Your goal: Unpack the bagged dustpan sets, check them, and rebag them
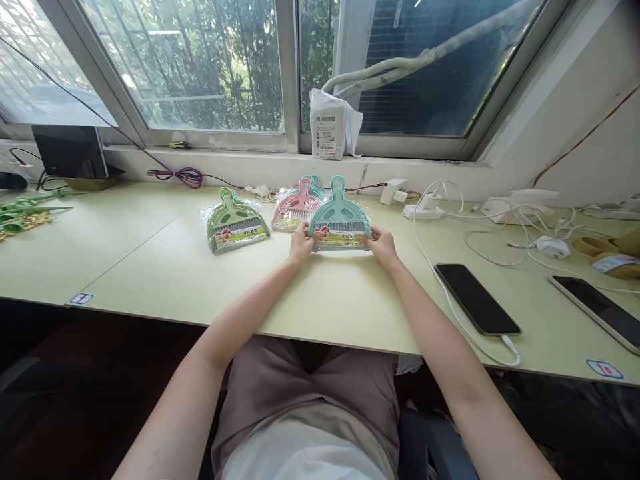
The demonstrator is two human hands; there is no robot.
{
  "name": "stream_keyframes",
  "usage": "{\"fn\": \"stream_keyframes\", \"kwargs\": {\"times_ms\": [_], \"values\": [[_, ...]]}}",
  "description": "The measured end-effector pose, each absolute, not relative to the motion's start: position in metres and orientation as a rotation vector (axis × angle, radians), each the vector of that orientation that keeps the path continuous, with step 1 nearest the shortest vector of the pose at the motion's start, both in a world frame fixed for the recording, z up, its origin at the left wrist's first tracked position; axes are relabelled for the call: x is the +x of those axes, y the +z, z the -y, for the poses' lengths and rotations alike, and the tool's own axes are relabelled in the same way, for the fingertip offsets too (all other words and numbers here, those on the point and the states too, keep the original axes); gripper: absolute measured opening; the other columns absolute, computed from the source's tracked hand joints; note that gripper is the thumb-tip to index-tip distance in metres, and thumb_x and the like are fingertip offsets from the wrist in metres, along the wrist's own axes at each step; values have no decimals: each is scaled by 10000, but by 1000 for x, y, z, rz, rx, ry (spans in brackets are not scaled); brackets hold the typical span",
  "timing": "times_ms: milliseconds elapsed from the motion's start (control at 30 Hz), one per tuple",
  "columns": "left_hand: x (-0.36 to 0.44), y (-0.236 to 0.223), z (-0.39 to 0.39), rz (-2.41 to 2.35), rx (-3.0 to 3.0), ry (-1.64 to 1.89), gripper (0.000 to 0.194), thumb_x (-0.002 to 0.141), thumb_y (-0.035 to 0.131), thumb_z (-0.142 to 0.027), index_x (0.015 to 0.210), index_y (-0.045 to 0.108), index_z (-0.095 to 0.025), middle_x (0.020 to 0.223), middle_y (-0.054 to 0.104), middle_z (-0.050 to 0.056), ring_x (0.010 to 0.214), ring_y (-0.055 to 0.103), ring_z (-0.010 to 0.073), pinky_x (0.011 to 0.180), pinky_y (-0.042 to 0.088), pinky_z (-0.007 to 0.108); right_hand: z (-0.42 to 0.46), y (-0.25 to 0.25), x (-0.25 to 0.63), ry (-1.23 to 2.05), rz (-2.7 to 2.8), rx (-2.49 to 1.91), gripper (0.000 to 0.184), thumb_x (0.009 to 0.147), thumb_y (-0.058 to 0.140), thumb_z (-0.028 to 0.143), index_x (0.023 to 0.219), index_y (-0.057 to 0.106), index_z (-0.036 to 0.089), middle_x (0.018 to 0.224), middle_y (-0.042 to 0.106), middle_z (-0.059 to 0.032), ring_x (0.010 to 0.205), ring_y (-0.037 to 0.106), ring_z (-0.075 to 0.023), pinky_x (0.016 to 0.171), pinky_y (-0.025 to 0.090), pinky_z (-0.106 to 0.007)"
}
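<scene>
A teal dustpan and brush set (339,212) in clear plastic wrap is held by its lower corners between my two hands, handle pointing away from me. My left hand (302,245) grips its left corner and my right hand (383,247) its right corner. Behind it, partly covered, lies a pink dustpan set (293,207), with more teal plastic peeking out past it. A green dustpan set (235,223), wrapped as well, lies to the left of my left hand. Printed labels show on the fronts.
Two phones (477,299) lie on the right of the table (350,307), one plugged into a white cable. Chargers and a power strip (423,212) sit behind them. A tablet (70,152) stands far left, near green plastic parts (23,212). A white package (330,130) stands on the windowsill.
</scene>
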State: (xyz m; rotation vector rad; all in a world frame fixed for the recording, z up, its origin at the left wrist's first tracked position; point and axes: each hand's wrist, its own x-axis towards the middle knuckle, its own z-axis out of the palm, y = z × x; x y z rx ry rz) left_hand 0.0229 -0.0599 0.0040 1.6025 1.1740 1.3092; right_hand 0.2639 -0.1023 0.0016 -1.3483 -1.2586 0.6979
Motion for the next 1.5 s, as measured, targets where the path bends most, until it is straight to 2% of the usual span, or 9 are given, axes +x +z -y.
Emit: {"fn": "stream_keyframes", "kwargs": {"times_ms": [167, 267, 800, 1067, 1500], "values": [[22, 2, 57, -1125, 1580, 1285, 362, 665, 773, -334, 867, 492, -228, 809, 710, 28, 778, 695, 232, 688, 507, 316, 103, 1, 264, 687, 1272, -1368, 624, 563, 821, 516, 1044, 730, 130, 883, 751, -84, 689, 661, -186, 530, 571, -288], [21, 0, 56, -1114, 1603, 1270, 332, 696, 745, -330, 875, 485, -227, 825, 711, 35, 807, 701, 238, 705, 501, 319, 104, 1, 263, 677, 1281, -1384, 630, 557, 817, 527, 1037, 729, 128, 888, 751, -86, 703, 659, -189, 540, 567, -289], [21, -2, 54, -1150, 1644, 1238, 290, 751, 704, -290, 858, 440, -232, 800, 694, 17, 784, 689, 219, 696, 466, 305, 107, 2, 261, 650, 1327, -1415, 551, 604, 793, 521, 1008, 721, 154, 903, 754, -86, 733, 682, -200, 573, 582, -294], [21, -2, 53, -1165, 1664, 1228, 278, 768, 686, -268, 860, 426, -231, 815, 692, 20, 790, 693, 219, 692, 467, 304, 109, 3, 261, 646, 1342, -1423, 580, 611, 800, 516, 1044, 722, 139, 935, 756, -99, 731, 678, -206, 566, 582, -301], [19, -1, 53, -1149, 1655, 1210, 280, 731, 699, -288, 902, 487, -224, 842, 712, 37, 798, 698, 232, 735, 508, 332, 106, 3, 260, 626, 1348, -1427, 509, 631, 798, 492, 1005, 726, 155, 918, 762, -75, 758, 700, -206, 615, 584, -294]]}}
